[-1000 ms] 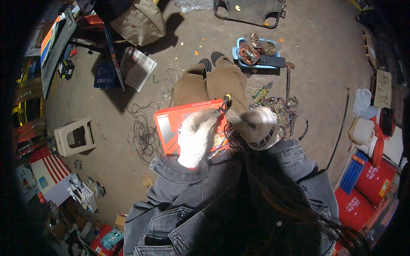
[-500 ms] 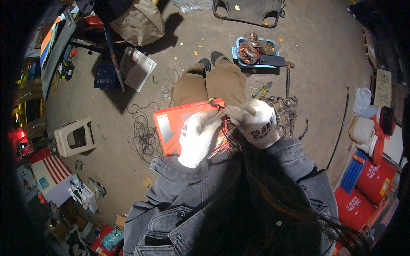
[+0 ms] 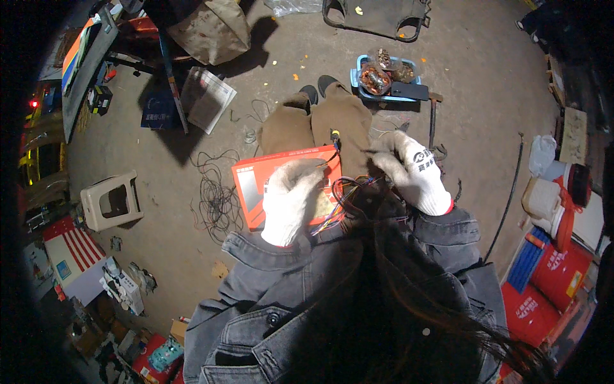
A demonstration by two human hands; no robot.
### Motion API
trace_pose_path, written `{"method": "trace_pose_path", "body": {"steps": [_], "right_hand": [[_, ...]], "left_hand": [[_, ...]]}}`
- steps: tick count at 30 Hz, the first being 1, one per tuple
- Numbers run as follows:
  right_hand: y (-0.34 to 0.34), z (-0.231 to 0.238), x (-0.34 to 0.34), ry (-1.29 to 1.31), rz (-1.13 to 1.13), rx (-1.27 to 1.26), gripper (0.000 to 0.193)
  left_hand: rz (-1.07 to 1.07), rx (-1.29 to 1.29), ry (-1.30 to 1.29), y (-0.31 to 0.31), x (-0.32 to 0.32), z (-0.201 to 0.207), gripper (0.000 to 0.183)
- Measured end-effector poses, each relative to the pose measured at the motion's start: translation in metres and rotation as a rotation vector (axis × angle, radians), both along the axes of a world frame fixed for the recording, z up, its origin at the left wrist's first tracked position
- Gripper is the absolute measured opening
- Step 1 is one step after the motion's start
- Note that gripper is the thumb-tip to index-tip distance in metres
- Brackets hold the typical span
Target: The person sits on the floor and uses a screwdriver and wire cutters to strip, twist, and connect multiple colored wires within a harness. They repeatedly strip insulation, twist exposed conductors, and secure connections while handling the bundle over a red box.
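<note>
My left hand [image 3: 289, 200], in a white knit glove, is over an orange-red flat box [image 3: 248, 185] on my lap. Its thumb and fingers pinch a short dark wire [image 3: 332, 155], whose upper end carries a small black and yellow connector [image 3: 335, 136]. To the right, my right hand [image 3: 414, 171], gloved as well, has its fingers closed together; a thin dark tip shows at them, too small to name. Between the hands a bundle of multicoloured wires [image 3: 345, 189] spreads over the box's right edge and my lap. Part of the bundle lies in shadow.
On the floor at left lie a tangle of dark wire [image 3: 217, 192] and a beige stool [image 3: 112, 200]. Ahead are a blue basket [image 3: 358, 70] holding bags and a dark phone [image 3: 409, 91], and a hammer [image 3: 433, 118]. Red drums [image 3: 532, 310] stand at right.
My hands have moved apart, the right one going right and slightly up. The wire with the yellow connector now stands clear above the box, held by my left hand.
</note>
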State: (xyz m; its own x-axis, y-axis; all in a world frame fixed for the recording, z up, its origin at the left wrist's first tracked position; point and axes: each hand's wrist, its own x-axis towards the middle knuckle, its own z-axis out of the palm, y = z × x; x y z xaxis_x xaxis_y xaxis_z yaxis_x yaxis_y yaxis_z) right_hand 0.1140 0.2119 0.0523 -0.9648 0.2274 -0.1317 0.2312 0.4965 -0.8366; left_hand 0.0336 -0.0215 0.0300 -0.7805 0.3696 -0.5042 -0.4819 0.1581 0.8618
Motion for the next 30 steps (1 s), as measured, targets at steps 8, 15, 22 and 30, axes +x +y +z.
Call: {"method": "trace_pose_path", "body": {"steps": [8,15,22,30], "right_hand": [[-0.028,-0.005,-0.019,0.205,0.055,-0.137,0.032],[-0.035,-0.005,-0.025,0.113,0.138,-0.119,0.020],[-0.034,-0.004,-0.023,-0.140,0.111,-0.230,0.023],[-0.033,-0.020,-0.021,-0.173,0.136,-0.330,0.021]], "left_hand": [[-0.114,-0.059,0.135,-0.001,0.002,0.001,0.026],[-0.067,0.057,-0.004,0.000,0.001,0.001,0.025],[-0.019,0.095,-0.167,0.003,0.000,0.003,0.022],[-0.047,0.143,-0.186,0.001,0.001,0.001,0.020]]}}
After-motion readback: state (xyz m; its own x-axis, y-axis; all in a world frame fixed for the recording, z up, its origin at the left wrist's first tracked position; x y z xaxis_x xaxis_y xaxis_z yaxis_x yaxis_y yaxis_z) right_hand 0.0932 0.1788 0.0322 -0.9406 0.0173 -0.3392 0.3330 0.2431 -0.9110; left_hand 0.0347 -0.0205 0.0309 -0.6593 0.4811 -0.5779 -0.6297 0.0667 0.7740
